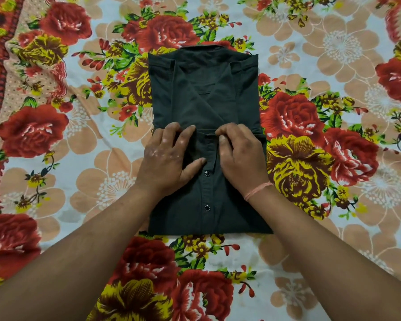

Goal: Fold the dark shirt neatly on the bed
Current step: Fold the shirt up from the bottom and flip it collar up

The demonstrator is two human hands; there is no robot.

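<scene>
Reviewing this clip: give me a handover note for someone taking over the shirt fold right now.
Left hand: lies on the shirt's near flap, fingers spread, pressing.
Right hand: pinches that flap's far edge at the placket.
Shirt: middle of the sheet, collar at the far end.
Done: sides folded in, bottom folded up to about halfway.
Left: straighten the flap edge, then probably one more fold towards the collar and a final smoothing.

I see the shirt [204, 89] dark and flat, folded to a rectangle: collar beyond my grip, two snaps nearer.
</scene>
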